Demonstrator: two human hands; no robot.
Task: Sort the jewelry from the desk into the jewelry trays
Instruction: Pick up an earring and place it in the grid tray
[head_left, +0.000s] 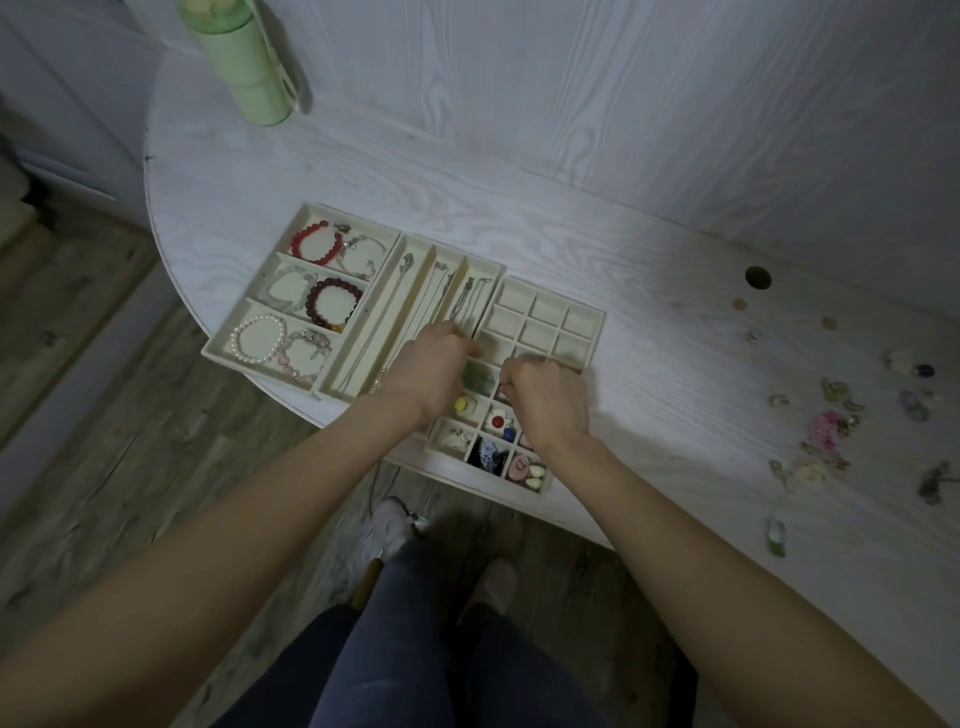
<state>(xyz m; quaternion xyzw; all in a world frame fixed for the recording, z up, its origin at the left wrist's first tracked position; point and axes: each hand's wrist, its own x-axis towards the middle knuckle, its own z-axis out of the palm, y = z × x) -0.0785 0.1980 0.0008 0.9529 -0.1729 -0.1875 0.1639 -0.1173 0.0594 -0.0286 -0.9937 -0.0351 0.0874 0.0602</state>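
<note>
Three cream jewelry trays lie side by side on the white desk. The bracelet tray (249, 340) at the left holds several bead bracelets. The middle necklace tray (415, 247) holds thin chains. The grid tray (589, 332) at the right has small earrings in its near cells, and its far cells are bare. Both hands hover over the middle of the grid tray with curled fingers. My left hand (434, 366) is above a cell with a green piece (475, 379). Whether my right hand (543, 397) pinches something small is hidden by its fingers. Loose jewelry (831, 431) lies scattered at the right.
A pale green bottle (244, 67) with a cord stands at the desk's far left. A round cable hole (757, 277) is in the desk top at the right. The wall panel rises behind the trays. My legs and the wooden floor show below the desk edge.
</note>
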